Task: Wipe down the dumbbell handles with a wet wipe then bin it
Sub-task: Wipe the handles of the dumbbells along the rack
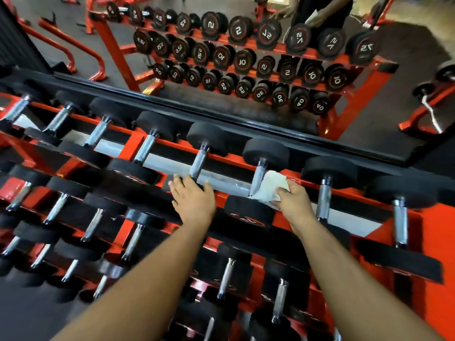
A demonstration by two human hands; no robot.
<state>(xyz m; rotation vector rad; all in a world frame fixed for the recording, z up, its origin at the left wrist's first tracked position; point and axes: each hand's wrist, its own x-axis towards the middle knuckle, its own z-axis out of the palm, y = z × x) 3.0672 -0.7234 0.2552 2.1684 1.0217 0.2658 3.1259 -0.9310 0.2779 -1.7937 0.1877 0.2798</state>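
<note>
Fingers of the right hand are pinching the wet wipe against a dumbbell handle to rub it, while the left hand, at nine o'clock, is resting flat on another dumbbell to steady it.

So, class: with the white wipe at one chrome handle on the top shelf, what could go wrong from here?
1. The right hand holds the crumpled white wet wipe beside the chrome dumbbell handle, so the far side may get missed.
2. The left hand rests on a black dumbbell head; fingers could be pinched if it rolls.

Bright, even light, chrome glare, wide-angle bending — edges blurred
</note>
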